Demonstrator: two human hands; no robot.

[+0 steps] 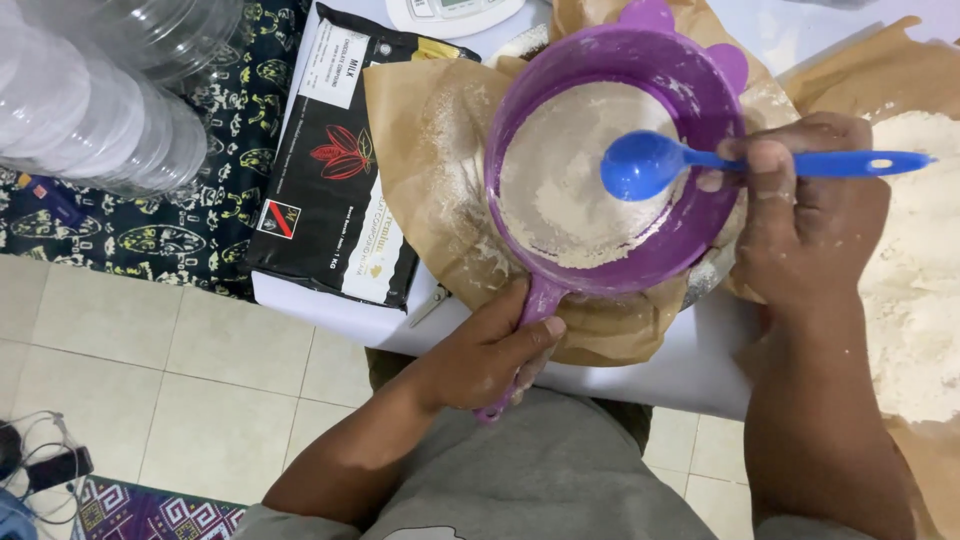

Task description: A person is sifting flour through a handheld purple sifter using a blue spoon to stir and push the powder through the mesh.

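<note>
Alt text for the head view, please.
The left hand grips the handle of a purple sieve holding flour, while the right hand holds a blue spoon over it. Brown paper lies beneath, beside a black packet.

The sieve sits on paper, a spoon in it, a package left.

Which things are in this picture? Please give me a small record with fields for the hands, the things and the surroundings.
left hand: grips the handle of the purple sieve
right hand: holds the blue spoon over the sieve
sieve content: pale flour on the mesh
under sieve: brown paper, dusted with flour
right side: flour heap on paper
left side: black packet, clear plastic containers
support: white table
</note>
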